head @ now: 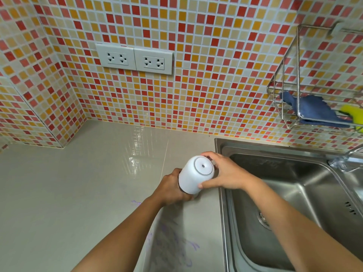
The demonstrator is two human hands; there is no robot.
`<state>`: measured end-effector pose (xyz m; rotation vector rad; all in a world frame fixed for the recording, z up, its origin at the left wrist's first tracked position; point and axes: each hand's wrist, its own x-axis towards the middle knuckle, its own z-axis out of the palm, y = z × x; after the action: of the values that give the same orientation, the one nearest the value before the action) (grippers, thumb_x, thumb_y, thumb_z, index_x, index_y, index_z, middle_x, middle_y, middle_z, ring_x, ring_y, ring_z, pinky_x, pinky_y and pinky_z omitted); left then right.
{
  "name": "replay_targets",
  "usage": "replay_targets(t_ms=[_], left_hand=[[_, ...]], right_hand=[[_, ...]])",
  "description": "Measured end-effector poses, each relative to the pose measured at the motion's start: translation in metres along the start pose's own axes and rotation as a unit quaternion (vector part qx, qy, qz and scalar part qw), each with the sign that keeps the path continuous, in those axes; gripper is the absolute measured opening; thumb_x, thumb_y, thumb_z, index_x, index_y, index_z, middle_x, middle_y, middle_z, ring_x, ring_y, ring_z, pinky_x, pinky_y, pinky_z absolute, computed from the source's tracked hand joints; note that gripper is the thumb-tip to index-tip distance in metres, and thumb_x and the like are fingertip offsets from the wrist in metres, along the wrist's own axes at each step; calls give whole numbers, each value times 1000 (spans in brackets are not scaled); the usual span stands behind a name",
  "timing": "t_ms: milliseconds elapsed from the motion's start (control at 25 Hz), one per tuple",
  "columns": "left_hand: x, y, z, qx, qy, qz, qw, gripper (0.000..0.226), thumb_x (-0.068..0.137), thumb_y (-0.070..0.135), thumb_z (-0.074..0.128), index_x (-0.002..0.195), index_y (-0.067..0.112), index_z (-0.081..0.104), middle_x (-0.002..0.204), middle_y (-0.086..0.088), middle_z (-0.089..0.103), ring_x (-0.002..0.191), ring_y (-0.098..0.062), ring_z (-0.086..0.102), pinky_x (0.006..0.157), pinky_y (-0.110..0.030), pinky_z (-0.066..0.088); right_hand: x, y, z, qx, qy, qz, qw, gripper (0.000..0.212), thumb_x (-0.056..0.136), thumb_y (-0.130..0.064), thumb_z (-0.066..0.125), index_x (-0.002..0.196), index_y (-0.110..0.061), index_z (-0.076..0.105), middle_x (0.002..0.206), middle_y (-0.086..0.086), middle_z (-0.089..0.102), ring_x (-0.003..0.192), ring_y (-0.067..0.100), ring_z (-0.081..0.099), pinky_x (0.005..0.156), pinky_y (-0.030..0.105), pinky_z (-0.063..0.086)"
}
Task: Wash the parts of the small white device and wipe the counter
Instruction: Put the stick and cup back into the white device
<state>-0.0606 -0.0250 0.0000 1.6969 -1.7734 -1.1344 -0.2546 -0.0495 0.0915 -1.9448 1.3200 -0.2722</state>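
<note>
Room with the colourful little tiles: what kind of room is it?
Most likely a kitchen: a stainless steel sink set into the counter, and a wire rack on the tiled wall holding a blue cloth and a yellow sponge.

**Your two bare arms and hands, seen from above**

Your left forearm (131,234) comes in from the bottom edge, left of centre, and is bare along all of its visible length. So is your right forearm (294,232), which comes in from the lower right corner. Your left hand (170,190), just below the middle of the frame, shows you its bare back and wrist, and most of its fingers are hidden. Your right hand (225,173), just right of it, is bare too, with knuckles, back and wrist in plain sight and the thumb (204,185) at its lower left. Both arms look slim and smooth, broadening toward the frame's edge.
</note>
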Motion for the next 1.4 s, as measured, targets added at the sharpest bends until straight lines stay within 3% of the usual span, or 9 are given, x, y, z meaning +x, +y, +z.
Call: replay_targets(t_ms=[160, 240, 360, 440, 600, 880, 1080, 1240, 1400], left_hand=[[0, -5, 1, -12, -3, 3, 1000, 83, 51, 48, 83, 120, 27, 44, 108, 8, 63, 96, -16, 61, 79, -28, 51], [1, -7, -1, -18, -6, 6, 1000, 87, 48, 52, 82, 123, 32, 44, 108, 9, 65, 95, -13, 63, 82, -29, 53], [3, -8, -4, -34, -20, 11, 999, 86, 47, 52, 83, 123, 36, 46, 108, 11, 65, 95, -11, 63, 82, -28, 53], [4, -8, -6, -37, -24, 19, 999, 83, 49, 50, 83, 122, 36, 47, 109, 11, 64, 95, -11, 63, 82, -26, 52], [3, -16, -1, -41, -22, 34, 998, 85, 51, 45, 84, 126, 34, 46, 109, 11, 64, 95, -10, 62, 80, -21, 50], [1, -19, 5, -46, 5, 24, 999, 92, 50, 43, 86, 130, 27, 43, 113, 8, 65, 97, -9, 63, 83, -26, 53], [-3, -19, 0, -5, -42, 16, 999, 98, 57, 33, 87, 139, 23, 34, 130, 5, 56, 115, -14, 55, 96, -28, 46], [-18, -15, -28, 41, -33, -26, 998, 94, 71, 9, 73, 147, 19, 19, 146, -10, 39, 129, -27, 44, 98, -30, 44], [-18, 58, -69, 42, 99, 28, 994, 73, 84, -2, 58, 145, 20, 26, 146, -8, 40, 131, -27, 43, 102, -34, 40]], right_hand=[[6, -6, 26, 17, 121, 51, 991, 77, 53, -57, 81, 109, -24, 41, 107, -7, 50, 96, 13, 52, 77, 29, 47], [12, -9, 31, 78, 84, 67, 991, 81, 58, -52, 81, 118, -23, 35, 114, -5, 48, 104, 16, 52, 83, 30, 46], [16, -1, 24, 141, -37, 55, 988, 98, 67, -21, 82, 141, -29, 19, 136, -6, 38, 125, 15, 39, 102, 29, 35], [16, 7, 22, 125, -35, 30, 991, 98, 64, -10, 82, 141, -29, 26, 139, -6, 41, 127, 15, 39, 108, 35, 34], [15, 12, 30, 103, 31, 3, 994, 85, 54, -26, 90, 126, -28, 44, 124, -9, 54, 114, 12, 51, 97, 35, 46], [12, 17, 46, 100, 107, 10, 989, 76, 49, -31, 91, 109, -27, 46, 114, -8, 55, 101, 13, 55, 81, 29, 50], [11, 22, 49, 78, 105, 7, 991, 81, 51, -35, 90, 116, -29, 42, 119, -9, 51, 105, 14, 53, 83, 26, 45], [1, 22, 49, 73, 82, 13, 994, 107, 53, -47, 86, 139, -31, 24, 140, -4, 38, 122, 16, 44, 102, 36, 39], [-21, 1, 7, 70, 182, -53, 979, 79, 73, -51, 70, 137, -28, 32, 137, -7, 39, 117, 8, 44, 102, 37, 41]])
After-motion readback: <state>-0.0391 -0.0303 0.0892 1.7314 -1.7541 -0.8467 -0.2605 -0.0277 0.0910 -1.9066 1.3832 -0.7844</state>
